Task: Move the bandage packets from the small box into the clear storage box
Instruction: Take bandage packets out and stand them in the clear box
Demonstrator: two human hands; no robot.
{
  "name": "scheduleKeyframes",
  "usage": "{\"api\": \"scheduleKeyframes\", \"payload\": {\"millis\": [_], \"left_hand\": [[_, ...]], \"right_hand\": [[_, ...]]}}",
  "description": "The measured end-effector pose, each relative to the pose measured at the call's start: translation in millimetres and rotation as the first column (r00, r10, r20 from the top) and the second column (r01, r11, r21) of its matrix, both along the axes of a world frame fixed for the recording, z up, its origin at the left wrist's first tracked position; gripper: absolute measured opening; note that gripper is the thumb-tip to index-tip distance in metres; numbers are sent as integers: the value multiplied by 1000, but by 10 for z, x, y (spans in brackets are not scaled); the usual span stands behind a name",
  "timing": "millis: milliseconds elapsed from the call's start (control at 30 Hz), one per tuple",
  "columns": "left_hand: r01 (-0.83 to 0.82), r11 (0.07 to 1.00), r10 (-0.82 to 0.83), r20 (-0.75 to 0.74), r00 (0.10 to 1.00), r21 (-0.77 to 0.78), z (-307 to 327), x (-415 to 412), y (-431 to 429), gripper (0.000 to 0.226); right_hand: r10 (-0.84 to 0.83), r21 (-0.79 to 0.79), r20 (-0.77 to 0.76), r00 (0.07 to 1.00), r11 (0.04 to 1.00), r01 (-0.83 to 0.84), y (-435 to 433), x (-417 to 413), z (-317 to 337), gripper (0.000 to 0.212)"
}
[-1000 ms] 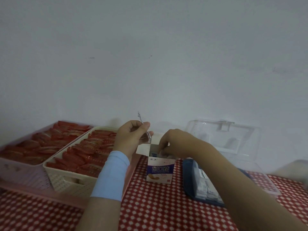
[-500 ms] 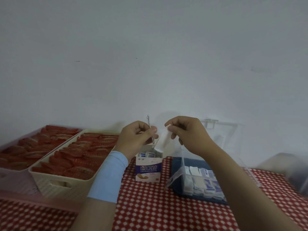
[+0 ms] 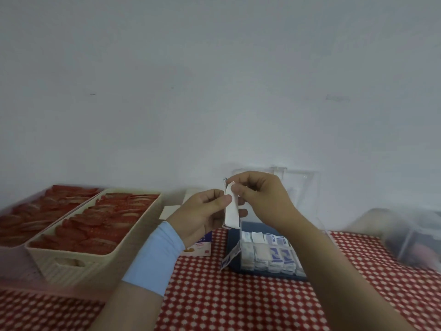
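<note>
A white bandage packet [image 3: 231,212] hangs upright in the air between my hands. My right hand [image 3: 261,197] pinches its top end, and my left hand [image 3: 202,217] pinches its side with thumb and fingers. The small white and purple box [image 3: 201,244] stands on the cloth, mostly hidden behind my left hand and wrist. Just right of it and below the packet sits the clear storage box [image 3: 232,255] with a blue base. Several bandage packets [image 3: 269,253] stand in rows inside. Its clear lid [image 3: 300,185] is raised behind my right hand.
A cream basket [image 3: 71,261] full of red packets stands at the left, with a pink basket [image 3: 14,256] of the same beside it. Another clear container [image 3: 415,237] sits blurred at the right. A red checked cloth [image 3: 238,302] covers the table.
My right hand pulled a packet out of the small box and raised it. My left hand now pinches the packet too. The metal tweezers it held are no longer visible.
</note>
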State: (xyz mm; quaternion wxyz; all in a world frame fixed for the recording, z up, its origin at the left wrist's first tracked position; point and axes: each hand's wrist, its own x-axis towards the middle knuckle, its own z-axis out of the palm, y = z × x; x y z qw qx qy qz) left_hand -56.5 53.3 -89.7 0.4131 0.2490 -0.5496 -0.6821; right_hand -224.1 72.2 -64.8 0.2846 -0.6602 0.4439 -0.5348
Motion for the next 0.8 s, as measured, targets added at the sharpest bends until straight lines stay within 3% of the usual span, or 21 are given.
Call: {"api": "scheduleKeyframes", "payload": {"millis": [133, 233, 333, 400, 600, 733, 800], "left_hand": [[-51, 996, 56, -74, 996, 76, -80, -190, 94, 44], [-44, 993, 54, -93, 994, 110, -80, -295, 147, 42], [1, 994, 10, -99, 995, 111, -93, -365, 139, 34], [38, 994, -29, -95, 995, 103, -109, -443, 142, 27], [47, 993, -32, -138, 990, 107, -197, -640, 125, 33], [52, 987, -23, -182, 983, 155, -248, -663, 117, 27], [48, 984, -11, -211, 977, 169, -265, -657, 102, 26]], "right_hand": [[-192, -76, -183, 964, 981, 181, 92, -168, -70, 17], [-28, -39, -284, 958, 999, 18, 267, -331, -28, 15], [73, 28, -468, 880, 997, -67, 374, -380, -25, 44], [41, 2, -493, 869, 999, -46, 370, -405, -61, 52], [-23, -95, -490, 871, 995, -27, 312, -531, -176, 49], [-61, -162, -628, 776, 985, -54, 220, -529, -245, 59], [-82, -212, -640, 764, 974, -74, 188, -517, -270, 51]]}}
